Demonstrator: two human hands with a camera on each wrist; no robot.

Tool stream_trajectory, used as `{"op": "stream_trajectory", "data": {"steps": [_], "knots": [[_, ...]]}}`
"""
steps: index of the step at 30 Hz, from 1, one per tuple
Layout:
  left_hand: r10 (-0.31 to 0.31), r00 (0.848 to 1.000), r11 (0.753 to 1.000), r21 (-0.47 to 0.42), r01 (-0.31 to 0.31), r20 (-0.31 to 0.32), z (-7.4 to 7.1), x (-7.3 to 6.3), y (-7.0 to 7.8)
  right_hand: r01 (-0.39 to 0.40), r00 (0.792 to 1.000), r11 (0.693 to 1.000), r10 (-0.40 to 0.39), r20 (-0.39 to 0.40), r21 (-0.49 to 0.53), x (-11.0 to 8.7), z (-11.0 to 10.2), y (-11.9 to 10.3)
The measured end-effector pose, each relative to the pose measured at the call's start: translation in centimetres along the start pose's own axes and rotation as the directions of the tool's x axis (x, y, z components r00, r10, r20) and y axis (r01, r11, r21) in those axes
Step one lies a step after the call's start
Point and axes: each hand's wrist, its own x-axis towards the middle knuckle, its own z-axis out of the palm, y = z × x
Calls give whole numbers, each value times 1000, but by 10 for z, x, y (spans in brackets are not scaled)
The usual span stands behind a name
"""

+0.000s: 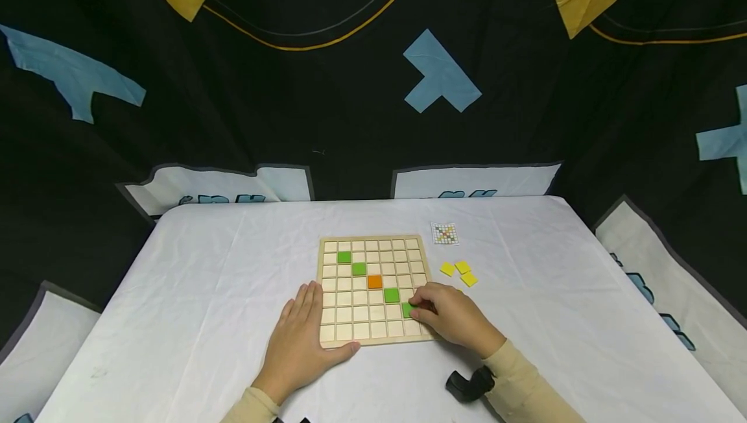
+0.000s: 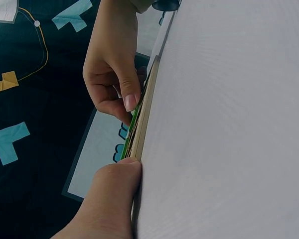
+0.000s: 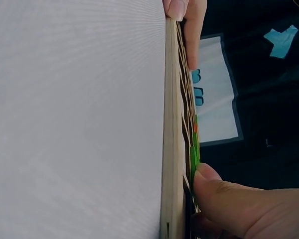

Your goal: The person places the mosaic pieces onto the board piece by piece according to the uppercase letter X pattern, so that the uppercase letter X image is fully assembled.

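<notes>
A square wooden grid board [image 1: 352, 314] lies on the white table. Green tiles and one orange tile [image 1: 374, 281] form a diagonal in its squares. My left hand [image 1: 299, 338] rests along the left side, fingers straight against the frame and thumb spread at the front edge. Toward the lower right corner, my right hand [image 1: 454, 316] pinches a green tile [image 1: 407, 310] between thumb and curled fingers, down at its square. In the right wrist view, the thumb [image 3: 209, 181] meets the green tile's edge; the other fingertips are mostly hidden.
Several loose yellow tiles [image 1: 462, 267] lie right of the board. Behind them is a small printed pattern card [image 1: 445, 234]. A black curved strap piece [image 1: 469, 386] sits by the right wrist. Dark curtains with blue and yellow shapes stand behind the white tablecloth [image 1: 198, 267].
</notes>
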Motion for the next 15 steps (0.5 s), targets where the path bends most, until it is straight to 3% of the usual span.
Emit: {"op": "stream_trajectory", "data": {"steps": [15], "knots": [[1, 1000, 1000, 4, -1, -3, -1, -2, 0, 15, 995, 999, -11, 95, -48, 3, -11, -5]]}}
